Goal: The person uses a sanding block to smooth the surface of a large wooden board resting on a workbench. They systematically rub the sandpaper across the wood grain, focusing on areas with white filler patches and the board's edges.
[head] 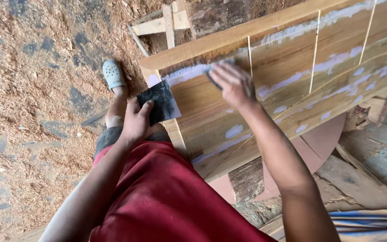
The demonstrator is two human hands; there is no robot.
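My right hand (231, 83) presses a small scraper flat on the wooden panel (292, 89), centre frame; my left hand (137, 121) pinches a dark board (157, 103). White filler patches (332, 62) dot much of it, bare wood remaining lower left.

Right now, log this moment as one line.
left hand: holds dark sheet | right hand: rubs pad on wooden panel | floor: sawdust
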